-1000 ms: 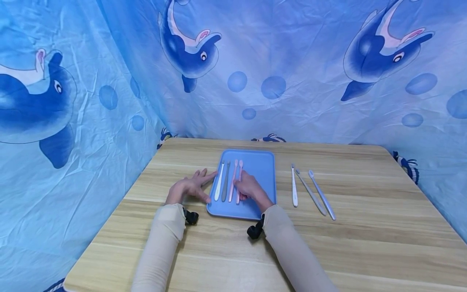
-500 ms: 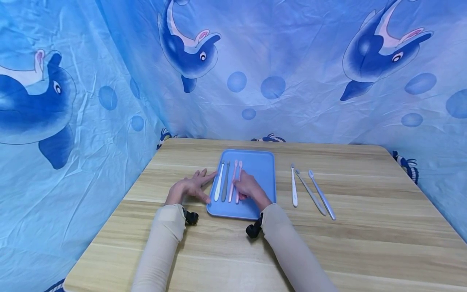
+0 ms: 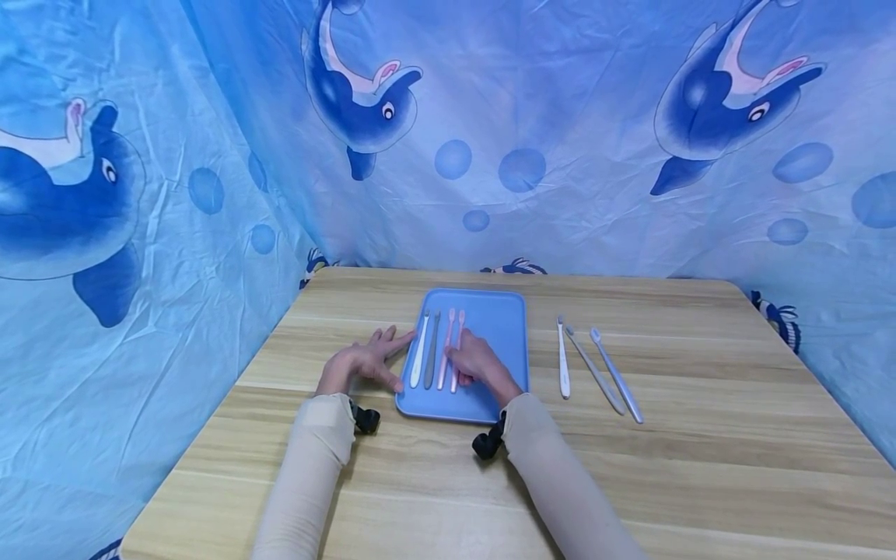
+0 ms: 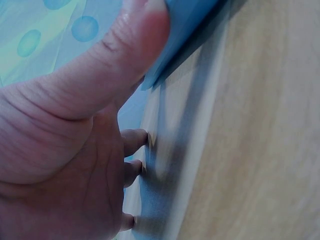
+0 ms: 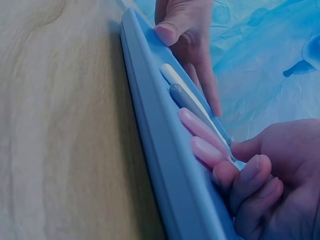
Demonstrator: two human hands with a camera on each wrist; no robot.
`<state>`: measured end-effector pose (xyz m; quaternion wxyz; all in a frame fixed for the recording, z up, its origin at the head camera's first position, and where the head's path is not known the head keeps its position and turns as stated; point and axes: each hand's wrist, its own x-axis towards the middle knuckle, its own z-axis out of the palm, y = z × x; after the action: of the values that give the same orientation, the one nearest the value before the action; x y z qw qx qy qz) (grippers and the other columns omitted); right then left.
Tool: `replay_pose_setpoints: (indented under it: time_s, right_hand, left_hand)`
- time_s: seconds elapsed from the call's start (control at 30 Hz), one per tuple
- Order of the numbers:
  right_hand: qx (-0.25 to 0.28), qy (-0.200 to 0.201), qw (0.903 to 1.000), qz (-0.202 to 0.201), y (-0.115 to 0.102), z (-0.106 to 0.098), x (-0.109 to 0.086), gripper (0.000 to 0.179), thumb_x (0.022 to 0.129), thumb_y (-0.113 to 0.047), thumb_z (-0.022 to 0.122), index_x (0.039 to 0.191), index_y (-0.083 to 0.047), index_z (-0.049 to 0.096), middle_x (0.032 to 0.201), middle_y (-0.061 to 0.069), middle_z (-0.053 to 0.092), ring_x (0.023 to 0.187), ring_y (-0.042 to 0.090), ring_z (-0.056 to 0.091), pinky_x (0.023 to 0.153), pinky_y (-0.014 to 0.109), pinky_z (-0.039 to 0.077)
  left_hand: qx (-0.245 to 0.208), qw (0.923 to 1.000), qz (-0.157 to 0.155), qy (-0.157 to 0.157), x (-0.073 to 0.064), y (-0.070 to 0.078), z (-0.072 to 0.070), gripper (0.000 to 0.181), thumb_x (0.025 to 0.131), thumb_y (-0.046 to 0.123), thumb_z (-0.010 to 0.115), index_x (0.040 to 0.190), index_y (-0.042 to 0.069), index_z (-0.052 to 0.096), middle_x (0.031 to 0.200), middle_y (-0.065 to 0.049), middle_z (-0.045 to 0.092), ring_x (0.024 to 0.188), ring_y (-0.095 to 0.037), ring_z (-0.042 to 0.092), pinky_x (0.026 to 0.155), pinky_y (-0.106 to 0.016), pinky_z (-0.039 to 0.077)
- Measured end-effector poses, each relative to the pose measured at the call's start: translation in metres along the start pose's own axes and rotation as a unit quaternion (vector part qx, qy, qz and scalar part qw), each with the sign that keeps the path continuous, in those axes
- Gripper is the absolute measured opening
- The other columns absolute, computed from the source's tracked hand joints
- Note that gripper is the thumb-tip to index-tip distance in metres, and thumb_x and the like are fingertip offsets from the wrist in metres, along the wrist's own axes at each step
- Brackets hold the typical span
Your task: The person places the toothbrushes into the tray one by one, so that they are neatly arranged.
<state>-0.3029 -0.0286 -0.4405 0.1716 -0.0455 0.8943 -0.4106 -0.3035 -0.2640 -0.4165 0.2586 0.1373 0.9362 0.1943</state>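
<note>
In the head view, a blue tray (image 3: pixel 500 327) lies on the wooden table. On its left half, a white toothbrush (image 3: pixel 420 354), a grey toothbrush (image 3: pixel 432 354) and two pink toothbrushes stand side by side, heads away from me. My right hand (image 3: pixel 477 359) reaches over the tray and pinches the rightmost pink toothbrush (image 5: pixel 206 151) between thumb and curled fingers. The other pink toothbrush (image 5: pixel 197 127) lies just left of it, close to my thumb. My left hand (image 3: pixel 365 362) has its fingers spread, with thumb and index finger at the tray's left rim.
To the right of the tray, a white toothbrush (image 3: pixel 563 362), a grey toothbrush (image 3: pixel 597 372) and a pale blue toothbrush (image 3: pixel 617 377) lie on the table (image 3: pixel 714 451). A blue curtain (image 3: pixel 595 225) with dolphin prints hangs behind the table and along its left side.
</note>
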Motion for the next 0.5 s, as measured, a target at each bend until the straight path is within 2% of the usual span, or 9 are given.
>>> replay_pose_setpoints:
  time_s: [0.17,0.27,0.4,0.5]
  right_hand:
    - [0.017,-0.002,0.9998,-0.009,0.003,-0.003,-0.003,0.055,0.105,-0.030,0.050,0.146,0.003,0.035,0.056,0.004,0.059,0.039,0.012,0.053,0.035,0.022,0.038]
    - [0.031,0.002,0.9994,-0.013,0.004,-0.008,-0.007,0.058,0.104,-0.031,0.051,0.148,0.002,0.033,0.057,0.006,0.060,0.040,0.014,0.053,0.035,0.023,0.039]
    - [0.041,0.004,0.9990,-0.016,0.004,-0.016,-0.013,0.071,0.105,-0.033,0.050,0.159,-0.002,0.016,0.059,0.006,0.059,0.041,0.015,0.054,0.036,0.023,0.040]
    - [0.040,0.006,0.9990,-0.019,0.005,-0.024,-0.017,0.074,0.106,-0.035,0.048,0.162,-0.006,0.009,0.058,0.006,0.059,0.042,0.015,0.054,0.038,0.023,0.040]
  left_hand:
    - [0.004,1.0000,0.002,0.004,-0.001,0.000,0.000,0.125,0.068,0.056,0.086,0.162,0.033,0.007,0.170,-0.019,-0.009,0.155,-0.046,-0.014,0.118,-0.076,-0.006]
    - [0.006,1.0000,0.005,0.006,-0.001,0.001,-0.001,0.126,0.068,0.056,0.086,0.162,0.033,0.006,0.169,-0.020,-0.008,0.155,-0.047,-0.013,0.117,-0.077,-0.005]
    - [0.007,0.9999,0.008,0.006,-0.003,0.001,-0.001,0.126,0.067,0.056,0.086,0.162,0.032,0.006,0.169,-0.020,-0.009,0.155,-0.047,-0.013,0.117,-0.077,-0.005]
    - [0.009,0.9999,0.011,0.005,-0.002,0.000,-0.002,0.127,0.067,0.058,0.086,0.162,0.032,0.006,0.169,-0.020,-0.009,0.155,-0.047,-0.013,0.116,-0.078,-0.005]
